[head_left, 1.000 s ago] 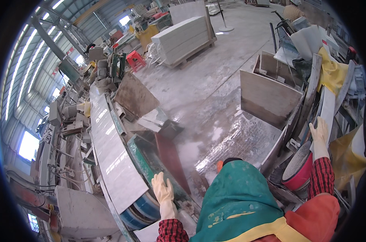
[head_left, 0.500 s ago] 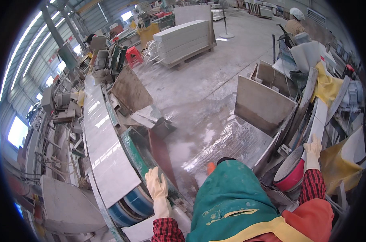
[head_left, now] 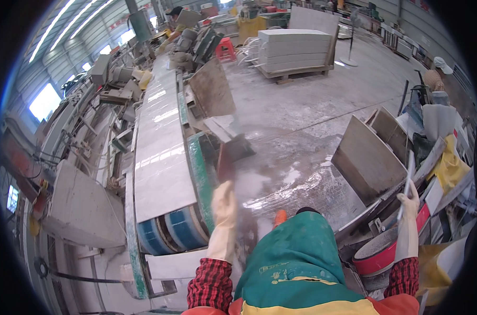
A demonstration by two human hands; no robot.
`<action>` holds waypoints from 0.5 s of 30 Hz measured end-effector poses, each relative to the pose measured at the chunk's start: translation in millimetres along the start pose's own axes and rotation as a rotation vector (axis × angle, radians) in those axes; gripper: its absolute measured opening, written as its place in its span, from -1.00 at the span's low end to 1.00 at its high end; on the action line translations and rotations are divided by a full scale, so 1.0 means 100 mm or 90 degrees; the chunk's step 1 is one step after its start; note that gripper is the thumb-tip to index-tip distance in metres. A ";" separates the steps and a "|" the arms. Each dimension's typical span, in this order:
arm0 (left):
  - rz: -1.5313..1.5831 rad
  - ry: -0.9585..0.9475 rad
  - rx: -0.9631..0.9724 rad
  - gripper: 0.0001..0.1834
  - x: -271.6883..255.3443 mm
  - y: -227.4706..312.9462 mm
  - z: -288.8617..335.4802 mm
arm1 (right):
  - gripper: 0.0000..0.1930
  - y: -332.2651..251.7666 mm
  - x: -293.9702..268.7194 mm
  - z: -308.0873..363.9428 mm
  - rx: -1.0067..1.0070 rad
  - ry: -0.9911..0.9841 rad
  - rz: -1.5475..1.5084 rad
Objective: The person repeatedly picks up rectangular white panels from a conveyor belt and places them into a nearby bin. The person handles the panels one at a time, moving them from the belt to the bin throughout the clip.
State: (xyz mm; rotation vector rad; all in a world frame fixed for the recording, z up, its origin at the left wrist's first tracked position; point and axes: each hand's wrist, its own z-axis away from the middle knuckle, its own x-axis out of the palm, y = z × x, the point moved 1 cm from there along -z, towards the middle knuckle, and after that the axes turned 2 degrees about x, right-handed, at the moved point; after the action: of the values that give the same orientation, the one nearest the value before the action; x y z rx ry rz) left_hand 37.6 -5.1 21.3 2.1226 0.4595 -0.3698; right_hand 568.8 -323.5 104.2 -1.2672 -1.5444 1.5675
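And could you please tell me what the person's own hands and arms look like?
The left hand and right hand wear matching plain, cream-coloured gloves that reach past the wrists. Where these end, red-and-black checked sleeves begin, with orange-red fabric farther up. I can make out no markings or cables on the gloves.

Bright, diffuse light from roof strips (head_left: pixel 51 31) and left window (head_left: pixel 45 102); glare on polished slabs (head_left: pixel 165 157) and wet floor (head_left: pixel 301 194); left gloved hand (head_left: pixel 224 207) slightly blurred; straight edges bowed toward black rim
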 end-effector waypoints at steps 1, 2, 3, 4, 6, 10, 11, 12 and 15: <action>0.171 -0.051 -0.117 -0.68 0.14 0.11 -0.02 | -0.19 -0.06 0.27 -0.07 -0.064 -0.070 -0.014; 0.300 -0.090 -0.201 -0.64 0.25 0.26 -0.04 | -0.18 -0.43 0.68 0.08 -0.035 -0.137 0.029; 0.436 -0.164 -0.301 -0.57 0.33 0.50 -0.09 | -0.18 -0.40 0.97 0.04 -0.082 -0.221 -0.066; 0.524 -0.179 -0.371 -0.54 0.41 0.64 -0.09 | -0.19 -0.67 1.34 0.14 -0.056 -0.291 0.018; 0.662 -0.181 -0.475 -0.47 0.46 0.95 -0.14 | -0.23 -1.11 2.00 0.37 -0.185 -0.472 0.067; 0.801 -0.079 -0.560 -0.49 0.35 1.23 -0.16 | -0.35 -1.55 3.00 1.05 -0.624 -0.668 0.170; 0.800 -0.033 -0.562 -0.52 0.24 1.10 -0.13 | -0.54 -1.92 3.13 1.38 -0.651 -0.759 0.279; 0.802 -0.008 -0.560 -0.55 0.19 0.98 -0.12 | -0.66 -1.83 3.45 1.56 -0.794 -0.802 0.337; 0.588 0.056 -0.355 -0.63 -0.36 0.27 0.21 | -0.50 -2.06 3.78 2.11 -0.928 -0.916 0.371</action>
State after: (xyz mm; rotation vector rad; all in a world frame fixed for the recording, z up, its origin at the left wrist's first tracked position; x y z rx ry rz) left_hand 15.9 -43.0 44.7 1.5859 -0.3600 0.3513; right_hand 196.1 -35.9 194.3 -1.1482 -4.0102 1.6750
